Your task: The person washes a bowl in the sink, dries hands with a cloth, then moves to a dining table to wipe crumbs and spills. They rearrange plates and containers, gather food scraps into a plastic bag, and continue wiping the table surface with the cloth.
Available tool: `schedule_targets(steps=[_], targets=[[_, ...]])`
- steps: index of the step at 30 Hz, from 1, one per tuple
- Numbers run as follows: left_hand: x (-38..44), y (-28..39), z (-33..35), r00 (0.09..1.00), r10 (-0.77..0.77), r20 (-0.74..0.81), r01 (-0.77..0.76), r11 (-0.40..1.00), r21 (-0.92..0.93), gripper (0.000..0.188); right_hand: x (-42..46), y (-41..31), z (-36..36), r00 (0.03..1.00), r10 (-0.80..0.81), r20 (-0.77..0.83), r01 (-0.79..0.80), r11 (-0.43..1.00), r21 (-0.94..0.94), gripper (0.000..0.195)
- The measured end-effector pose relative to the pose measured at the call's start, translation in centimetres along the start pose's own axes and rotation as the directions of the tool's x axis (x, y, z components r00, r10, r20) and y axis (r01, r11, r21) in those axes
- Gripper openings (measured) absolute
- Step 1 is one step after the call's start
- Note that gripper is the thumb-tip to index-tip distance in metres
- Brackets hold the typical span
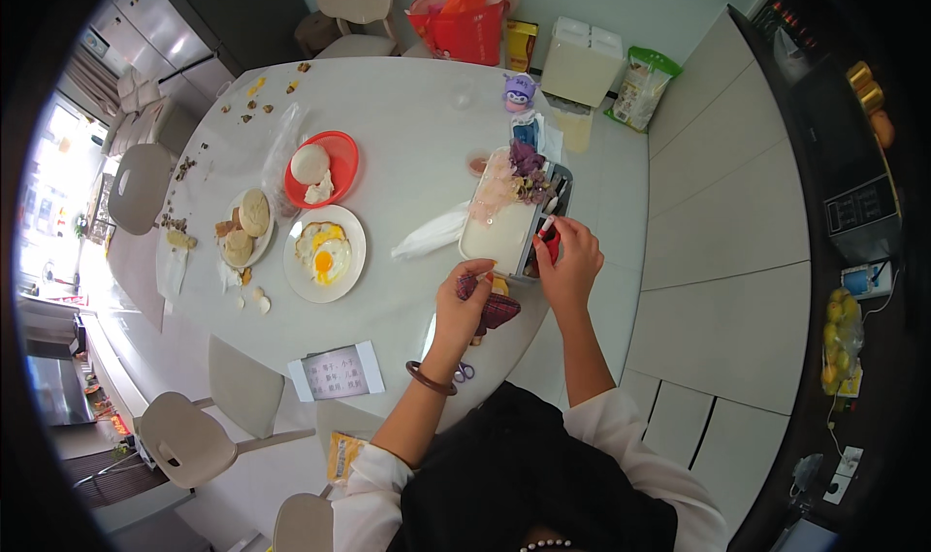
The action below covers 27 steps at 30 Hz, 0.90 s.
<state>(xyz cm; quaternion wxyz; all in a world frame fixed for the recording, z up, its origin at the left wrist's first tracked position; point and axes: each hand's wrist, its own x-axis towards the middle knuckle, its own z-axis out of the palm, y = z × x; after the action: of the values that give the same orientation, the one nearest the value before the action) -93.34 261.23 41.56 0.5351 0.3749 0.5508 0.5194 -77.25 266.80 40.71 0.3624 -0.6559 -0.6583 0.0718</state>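
My left hand (462, 308), with a brown bangle at the wrist, grips a dark red and blue plaid fabric piece (500, 312), perhaps a hair bow. My right hand (573, 257) pinches a small white and red stick-shaped item (547, 226) above the open side compartment (560, 188) of a storage box (494, 239). Small items and something red lie in that compartment, partly covered by my fingers. On the box's pale lid rest sheer pink fabric (496, 188) and a purple scrunchie (525, 158).
Left of the box lie a white plastic bag (430, 240), a plate of fried eggs (356, 261) and a red basket (349, 160) with a bun. Purple scissors (464, 371) are near my left forearm. A purple figurine (519, 92) stands behind the box. Chairs (247, 392) surround the table.
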Motion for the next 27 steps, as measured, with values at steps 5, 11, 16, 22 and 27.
schedule_targets(steps=[5,11,16,22,27], targets=[[-0.9,0.6,-1.5,0.997,-0.069,-0.043,0.066,0.995,-0.078,0.021,-0.4,-0.7,-0.5,1.000,0.009,0.006,-0.008,0.997,-0.072,0.044],[-2.1,-0.5,-4.0,0.989,-0.094,-0.114,0.093,0.996,-0.011,0.017,-1.5,-2.4,-1.7,0.989,-0.118,-0.089,0.120,0.993,0.020,0.039],[-3.9,-2.2,-6.0,0.984,-0.100,-0.147,0.107,0.993,0.039,0.014,-4.6,-3.8,-2.6,0.953,-0.303,0.007,0.292,0.924,0.246,0.031],[-6.2,-6.8,-9.0,0.979,-0.150,-0.134,0.179,0.954,0.238,0.014,-8.7,-4.1,-1.8,0.858,-0.466,0.215,0.351,0.839,0.415,0.028],[-8.3,-9.8,-10.5,0.973,-0.190,-0.131,0.230,0.834,0.501,0.017,-11.6,-2.3,-0.1,0.757,-0.487,0.436,0.284,0.846,0.452,0.028]])
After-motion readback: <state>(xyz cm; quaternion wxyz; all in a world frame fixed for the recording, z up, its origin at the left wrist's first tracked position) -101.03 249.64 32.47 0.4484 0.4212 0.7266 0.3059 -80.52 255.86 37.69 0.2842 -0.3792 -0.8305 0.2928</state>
